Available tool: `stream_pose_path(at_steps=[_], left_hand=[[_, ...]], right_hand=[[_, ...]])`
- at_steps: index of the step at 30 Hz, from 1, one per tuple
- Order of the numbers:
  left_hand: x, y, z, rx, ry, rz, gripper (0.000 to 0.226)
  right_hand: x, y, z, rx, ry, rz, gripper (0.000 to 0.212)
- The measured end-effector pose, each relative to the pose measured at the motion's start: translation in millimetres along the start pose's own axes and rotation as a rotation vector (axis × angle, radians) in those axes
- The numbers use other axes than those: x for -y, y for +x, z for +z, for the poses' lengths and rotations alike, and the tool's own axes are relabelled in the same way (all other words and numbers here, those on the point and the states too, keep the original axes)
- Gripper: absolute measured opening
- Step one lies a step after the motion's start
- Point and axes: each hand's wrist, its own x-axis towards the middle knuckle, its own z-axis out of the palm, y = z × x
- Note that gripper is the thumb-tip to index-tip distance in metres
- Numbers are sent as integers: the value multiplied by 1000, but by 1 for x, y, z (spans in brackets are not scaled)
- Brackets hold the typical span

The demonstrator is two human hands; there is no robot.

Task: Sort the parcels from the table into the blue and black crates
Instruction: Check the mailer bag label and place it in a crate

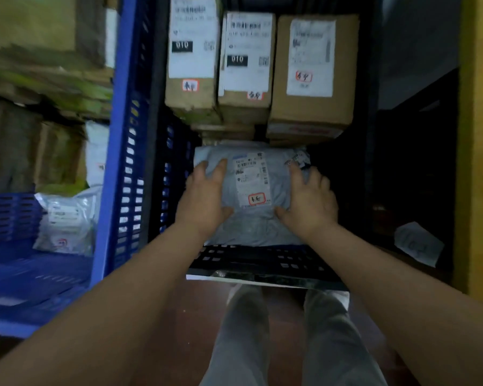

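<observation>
The 1 head camera looks steeply down from close above into the black crate (262, 263) at the person's feet.

Blue crate (123, 135) and black crate (262, 263) stand on floor (201, 310).

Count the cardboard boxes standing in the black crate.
3: left box, middle box and right box, side by side at the far end of the black crate. More seem to lie beneath them.

Both forearms are bare, without sleeves; the legs wear grey trousers (285, 338) above light shoes (233, 292).
</observation>
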Motion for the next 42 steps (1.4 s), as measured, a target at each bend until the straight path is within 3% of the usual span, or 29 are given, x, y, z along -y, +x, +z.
stream_pose_path(at_steps=[7,11,15,29,34,42], left_hand=[[-68,-15,-67,-325,-166,259,79],[-124,-12,-102,-413,-197,394,72],[-196,-4,-114,-425,-187,518,70],[-419,12,-42,-182,-32,745,78],[-453,22,-17,-136,3,739,80],[-473,30,3,-152,185,605,106]], right_hand=[[9,-34,-96,-373,155,-174,74],[-15,-48,-151,-631,126,-225,73],[-62,-64,-188,-757,94,-155,71],[-284,-118,-225,-889,220,274,74],[-327,-123,-227,-902,270,366,66],[-358,-105,-243,-816,221,328,67]])
